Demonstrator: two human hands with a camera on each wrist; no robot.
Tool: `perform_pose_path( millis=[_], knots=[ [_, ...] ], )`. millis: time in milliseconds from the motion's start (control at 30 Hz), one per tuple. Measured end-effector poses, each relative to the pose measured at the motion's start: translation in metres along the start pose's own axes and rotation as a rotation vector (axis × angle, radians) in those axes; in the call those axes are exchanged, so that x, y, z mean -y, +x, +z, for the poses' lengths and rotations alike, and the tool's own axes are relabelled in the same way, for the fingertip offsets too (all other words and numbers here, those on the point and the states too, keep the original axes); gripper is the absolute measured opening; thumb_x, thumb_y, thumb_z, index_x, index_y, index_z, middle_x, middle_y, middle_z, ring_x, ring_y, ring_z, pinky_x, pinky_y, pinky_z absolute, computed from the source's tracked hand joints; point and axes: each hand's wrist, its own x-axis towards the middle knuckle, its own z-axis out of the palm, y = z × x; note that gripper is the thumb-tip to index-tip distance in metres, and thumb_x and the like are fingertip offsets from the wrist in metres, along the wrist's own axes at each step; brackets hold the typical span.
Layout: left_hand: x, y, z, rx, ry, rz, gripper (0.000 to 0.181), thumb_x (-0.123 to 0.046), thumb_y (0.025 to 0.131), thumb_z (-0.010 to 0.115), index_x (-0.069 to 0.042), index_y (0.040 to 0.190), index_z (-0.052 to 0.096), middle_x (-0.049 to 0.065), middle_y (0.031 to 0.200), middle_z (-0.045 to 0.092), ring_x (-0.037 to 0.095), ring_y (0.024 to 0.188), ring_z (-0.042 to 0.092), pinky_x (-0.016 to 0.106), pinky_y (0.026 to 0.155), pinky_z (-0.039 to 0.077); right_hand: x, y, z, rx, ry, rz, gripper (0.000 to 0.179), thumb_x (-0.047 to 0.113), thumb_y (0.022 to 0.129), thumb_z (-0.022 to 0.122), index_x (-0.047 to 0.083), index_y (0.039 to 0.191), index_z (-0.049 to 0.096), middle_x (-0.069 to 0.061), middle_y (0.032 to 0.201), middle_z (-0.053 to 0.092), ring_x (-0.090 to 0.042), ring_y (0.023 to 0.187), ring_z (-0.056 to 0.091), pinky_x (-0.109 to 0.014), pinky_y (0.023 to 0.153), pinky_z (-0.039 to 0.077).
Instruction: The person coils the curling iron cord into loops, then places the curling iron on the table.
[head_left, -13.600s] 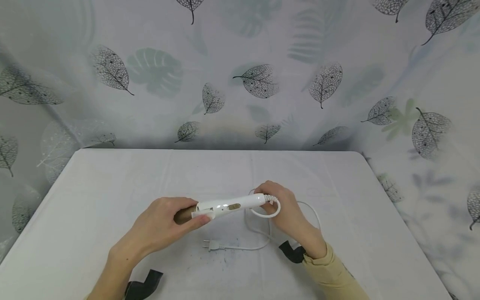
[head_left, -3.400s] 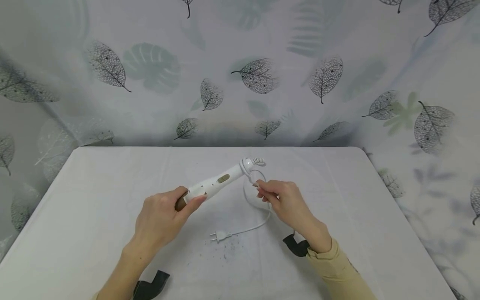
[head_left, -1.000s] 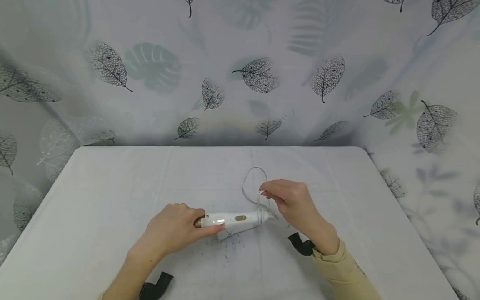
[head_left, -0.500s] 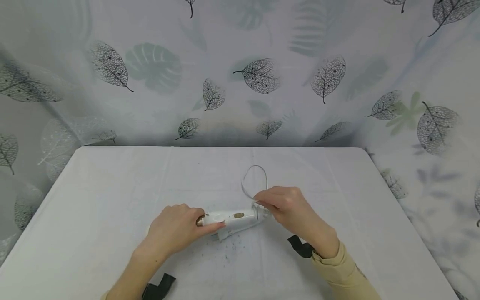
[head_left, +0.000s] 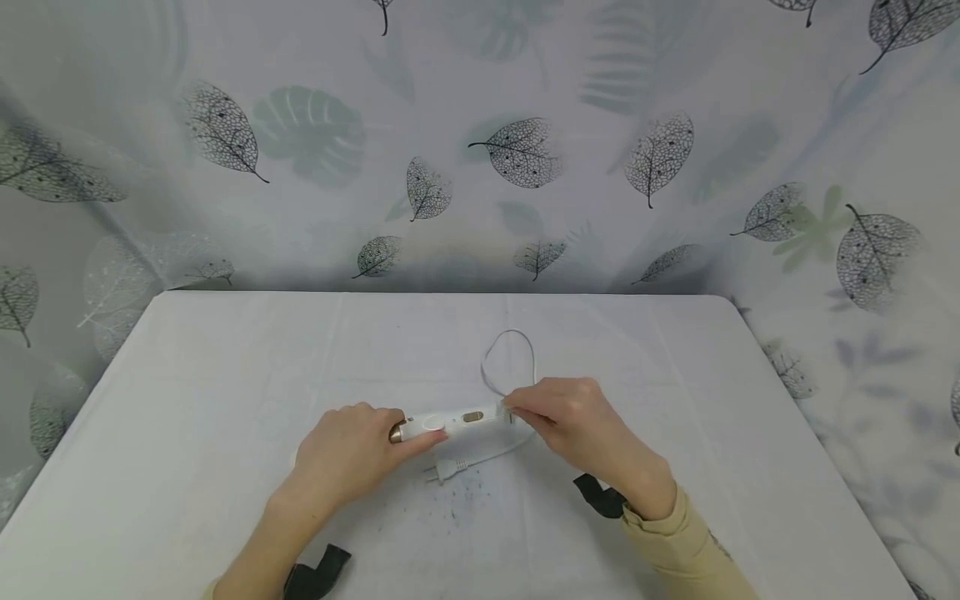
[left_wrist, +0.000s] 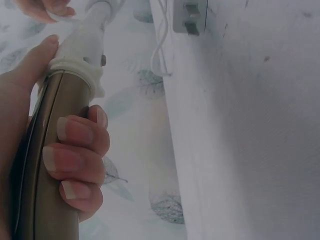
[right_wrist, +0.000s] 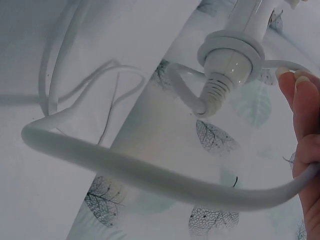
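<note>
My left hand (head_left: 347,454) grips a curling iron by its gold-brown barrel (left_wrist: 60,160), fingers curled round it and thumb along the white part. The white handle (head_left: 450,421) points right, held above the table. With thumb and fingertips, my right hand (head_left: 588,437) pinches the white cord (right_wrist: 150,172) at the handle's end. In the right wrist view, a turn of cord goes round that end (right_wrist: 232,55), close to the ribbed cord sleeve (right_wrist: 216,95). The two-pin plug (head_left: 448,468) lies below the handle. The right fingers partly hide the handle's tip in the head view.
A loose loop of cord (head_left: 486,358) lies behind the handle on the white-covered table (head_left: 225,375). Dark specks (head_left: 453,508) mark the cloth near the plug. A leaf-patterned curtain (head_left: 450,250) hangs behind. Black pieces (head_left: 318,573) sit by both wrists.
Over the last second the handle has risen off the plug, which shows again. My right hand has moved left and down to the handle's end with the cord. Earlier it was drawing the cord round.
</note>
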Motion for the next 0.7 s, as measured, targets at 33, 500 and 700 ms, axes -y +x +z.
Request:
perform_pose_path(
  millis=[33,500,700],
  knots=[
    [0.0005,0.0004,-0.0006,-0.001,-0.008,-0.012,0.064,-0.083,0.084,0.046,-0.022,0.064,0.053,-0.004,0.054,0.045,0.014,0.048,0.042,0.030,0.047,0.031,-0.0001,0.0003,-0.0005,-0.016,0.002,-0.002,0.028,-0.013,0.069,0.081,0.003,0.092,0.076,-0.002,0.082,0.074,-0.009,0.068,0.068,-0.018,0.063,0.053],
    [0.0021,0.0009,-0.0070,-0.076,-0.069,-0.109,0.075,-0.089,0.081,0.037,-0.018,0.070,0.055,-0.006,0.054,0.036,0.011,0.048,0.034,0.028,0.044,0.028,0.0027,0.0049,-0.0004,-0.105,0.021,0.070,0.027,-0.007,0.072,0.083,0.001,0.097,0.078,-0.004,0.080,0.075,-0.005,0.058,0.060,-0.013,0.055,0.046],
    [0.0018,0.0003,-0.0090,-0.092,-0.085,-0.140,0.078,-0.090,0.081,0.034,-0.015,0.071,0.055,-0.005,0.055,0.035,0.011,0.048,0.032,0.027,0.044,0.027,0.0028,0.0045,-0.0009,-0.120,0.046,0.141,0.022,-0.005,0.078,0.080,0.001,0.098,0.077,0.000,0.076,0.071,-0.002,0.056,0.044,-0.014,0.051,0.036]
  ],
)
